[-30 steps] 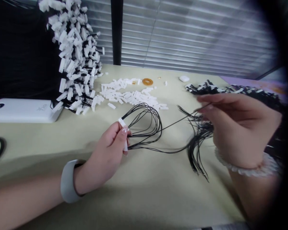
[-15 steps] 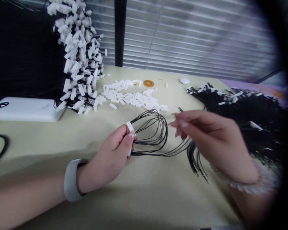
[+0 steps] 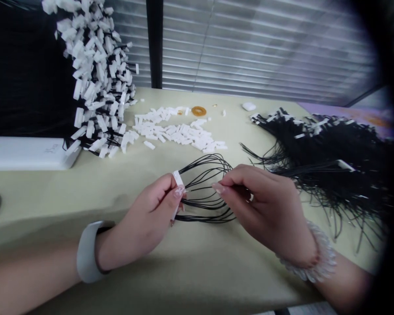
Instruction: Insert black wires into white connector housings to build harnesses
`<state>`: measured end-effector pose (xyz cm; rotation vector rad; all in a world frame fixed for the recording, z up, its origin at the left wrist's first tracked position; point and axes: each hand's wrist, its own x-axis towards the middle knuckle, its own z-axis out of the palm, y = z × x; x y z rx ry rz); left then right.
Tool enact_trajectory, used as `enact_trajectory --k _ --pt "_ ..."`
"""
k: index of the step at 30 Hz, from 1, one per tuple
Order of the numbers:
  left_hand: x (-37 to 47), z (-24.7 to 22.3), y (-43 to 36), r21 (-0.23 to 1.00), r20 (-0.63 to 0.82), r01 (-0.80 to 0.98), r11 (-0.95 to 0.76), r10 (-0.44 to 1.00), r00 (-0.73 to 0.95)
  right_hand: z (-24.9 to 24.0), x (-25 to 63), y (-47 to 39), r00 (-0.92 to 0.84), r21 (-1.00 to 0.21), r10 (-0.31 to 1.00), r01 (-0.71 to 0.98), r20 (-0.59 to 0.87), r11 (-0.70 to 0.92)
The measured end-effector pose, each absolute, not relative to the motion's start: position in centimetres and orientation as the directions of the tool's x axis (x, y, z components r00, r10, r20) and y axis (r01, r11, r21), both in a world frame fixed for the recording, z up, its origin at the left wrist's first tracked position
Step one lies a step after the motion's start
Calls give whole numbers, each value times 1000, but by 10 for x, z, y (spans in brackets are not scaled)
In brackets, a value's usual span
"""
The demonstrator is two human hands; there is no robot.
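Note:
My left hand [image 3: 151,218] pinches a white plastic connector [image 3: 177,177] between thumb and fingers. Several thin black wires [image 3: 206,216] fan out rightward from the connector and curve toward my other hand. My right hand [image 3: 269,214] is closed, thumb and forefinger pressed together on one thin black wire [image 3: 202,189]. The left end of that wire lies near the connector, close to my left thumb; whether it sits inside cannot be made out. Behind my right fingers the far part of the wire loops is hidden.
Loose white connectors [image 3: 187,133] lie beyond my hands, near an orange ring [image 3: 198,111] and a small white case [image 3: 248,106]. At left are a white power bank [image 3: 26,153] and a heap of wired connectors [image 3: 98,78]. Black wires [image 3: 341,162] pile up at right.
My right hand has moved left and down toward the connector and now pinches a wire. My left hand keeps its hold on the connector. The view has shifted slightly right.

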<state>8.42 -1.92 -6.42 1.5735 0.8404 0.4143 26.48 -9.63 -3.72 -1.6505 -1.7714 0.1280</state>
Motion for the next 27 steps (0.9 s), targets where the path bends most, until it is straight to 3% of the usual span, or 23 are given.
enact_trajectory --k 11,20,27 --pt "83 -63 -19 950 -150 298 -92 702 696 -36 267 -96 30 -520 910 828 413 209" --pt "83 -63 -20 947 -126 295 -131 689 713 -35 268 -93 -13 -607 964 774 267 179" --pt "84 -62 -21 920 -98 323 -220 670 736 -39 261 -95 -95 -567 941 776 326 275"
